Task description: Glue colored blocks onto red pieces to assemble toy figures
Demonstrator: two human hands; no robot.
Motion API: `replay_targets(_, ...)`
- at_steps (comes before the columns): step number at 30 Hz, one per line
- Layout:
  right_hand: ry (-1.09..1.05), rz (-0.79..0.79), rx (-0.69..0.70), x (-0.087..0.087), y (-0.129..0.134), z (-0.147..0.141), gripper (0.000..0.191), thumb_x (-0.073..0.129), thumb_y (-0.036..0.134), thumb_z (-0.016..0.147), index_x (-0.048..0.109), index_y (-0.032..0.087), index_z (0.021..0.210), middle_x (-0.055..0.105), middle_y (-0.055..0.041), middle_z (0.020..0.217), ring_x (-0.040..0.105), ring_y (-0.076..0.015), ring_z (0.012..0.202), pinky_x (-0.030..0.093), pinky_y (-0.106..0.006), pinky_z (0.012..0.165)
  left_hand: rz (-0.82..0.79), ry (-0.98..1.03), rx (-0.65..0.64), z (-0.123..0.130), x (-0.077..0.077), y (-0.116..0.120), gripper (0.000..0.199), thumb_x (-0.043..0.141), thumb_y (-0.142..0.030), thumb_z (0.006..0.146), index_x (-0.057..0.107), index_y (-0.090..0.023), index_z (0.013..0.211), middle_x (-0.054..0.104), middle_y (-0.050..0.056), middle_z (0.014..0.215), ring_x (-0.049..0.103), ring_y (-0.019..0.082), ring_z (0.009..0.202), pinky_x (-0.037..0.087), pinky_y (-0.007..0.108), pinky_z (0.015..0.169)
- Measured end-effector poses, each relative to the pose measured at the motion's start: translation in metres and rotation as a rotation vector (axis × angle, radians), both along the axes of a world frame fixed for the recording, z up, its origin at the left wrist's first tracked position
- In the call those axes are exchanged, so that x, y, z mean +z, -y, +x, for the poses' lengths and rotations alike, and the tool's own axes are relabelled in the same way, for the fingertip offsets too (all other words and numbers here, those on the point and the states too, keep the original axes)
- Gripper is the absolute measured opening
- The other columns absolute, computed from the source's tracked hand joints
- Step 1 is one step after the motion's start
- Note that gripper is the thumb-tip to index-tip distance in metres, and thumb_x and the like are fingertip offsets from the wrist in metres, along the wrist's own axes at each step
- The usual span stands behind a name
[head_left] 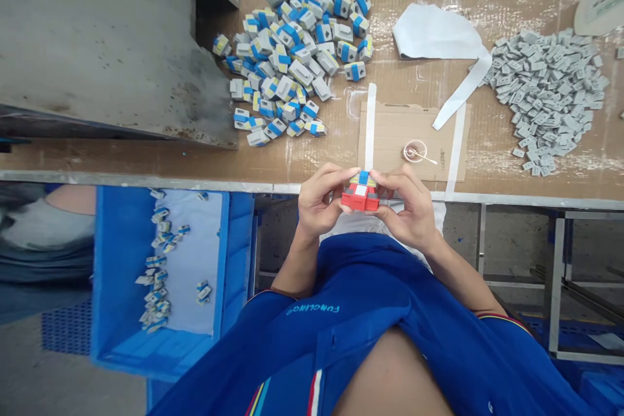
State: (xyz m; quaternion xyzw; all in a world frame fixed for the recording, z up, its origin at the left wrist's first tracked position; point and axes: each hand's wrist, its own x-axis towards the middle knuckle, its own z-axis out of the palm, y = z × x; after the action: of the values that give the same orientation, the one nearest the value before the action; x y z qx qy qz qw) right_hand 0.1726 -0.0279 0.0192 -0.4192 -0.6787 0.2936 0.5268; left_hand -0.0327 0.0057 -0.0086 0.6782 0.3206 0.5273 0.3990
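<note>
Both my hands meet just past the table's front edge, holding a small red plastic part (361, 197) with a blue and yellow top between their fingertips. My left hand (318, 198) grips its left side, and my right hand (404, 207) grips its right side. Its underside is hidden by my fingers. Ahead of my hands, a cardboard sheet (404, 136) lies taped to the table. A small round dish (415, 152) with a thin white-handled stick rests on that sheet, close to my right hand but not touching it.
A heap of blue-banded grey parts (287, 58) and a heap of small grey pieces (546, 97) lie on the cardboard-covered table (302, 159). White sheet material (433, 32) lies between them. A grey metal hopper (107, 32) overhangs the left. Below the edge, a blue crate (160, 273) holds several finished-looking parts.
</note>
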Motion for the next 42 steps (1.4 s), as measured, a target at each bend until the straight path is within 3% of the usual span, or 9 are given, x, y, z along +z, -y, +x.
replay_targets(8, 0.020, -0.018, -0.033, -0.001, 0.002, 0.004, 0.044, 0.075, 0.048, 0.105, 0.072, 0.028, 0.145, 0.071, -0.0036, 0.096, 0.061, -0.0193, 0.076, 0.059, -0.034, 0.063, 0.001, 0.021, -0.031, 0.005, 0.000, -0.003, 0.056, 0.078, -0.064, 0.097, 0.077, -0.036, 0.146, 0.067, 0.002, 0.098, 0.053, 0.007, 0.062, 0.041, 0.021, 0.051)
replay_targets(23, 0.022, -0.032, -0.111, -0.001, 0.002, 0.001, 0.043, 0.075, 0.052, 0.104, 0.074, 0.029, 0.140, 0.070, -0.0035, 0.095, 0.060, -0.0204, 0.076, 0.059, -0.037, 0.066, -0.011, 0.047, -0.068, 0.008, 0.002, -0.010, 0.056, 0.080, -0.062, 0.097, 0.076, -0.038, 0.147, 0.069, 0.003, 0.102, 0.054, 0.008, 0.065, 0.045, 0.022, 0.053)
replay_targets(33, -0.032, -0.074, -0.090, -0.004, 0.003, 0.006, 0.042, 0.081, 0.047, 0.100, 0.075, 0.031, 0.138, 0.068, -0.0025, 0.097, 0.060, -0.0196, 0.078, 0.059, -0.036, 0.069, -0.013, 0.037, -0.102, 0.009, -0.001, -0.013, 0.059, 0.080, -0.065, 0.095, 0.075, -0.039, 0.148, 0.067, 0.003, 0.099, 0.053, 0.010, 0.066, 0.043, 0.024, 0.054)
replay_targets(42, 0.028, -0.042, -0.143, 0.002, 0.002, -0.001, 0.041, 0.076, 0.049, 0.104, 0.073, 0.030, 0.140, 0.069, -0.0031, 0.096, 0.060, -0.0202, 0.078, 0.060, -0.038, 0.071, -0.015, 0.024, -0.089, 0.006, 0.004, -0.016, 0.057, 0.079, -0.066, 0.096, 0.077, -0.039, 0.146, 0.066, 0.003, 0.096, 0.054, 0.012, 0.068, 0.044, 0.025, 0.057)
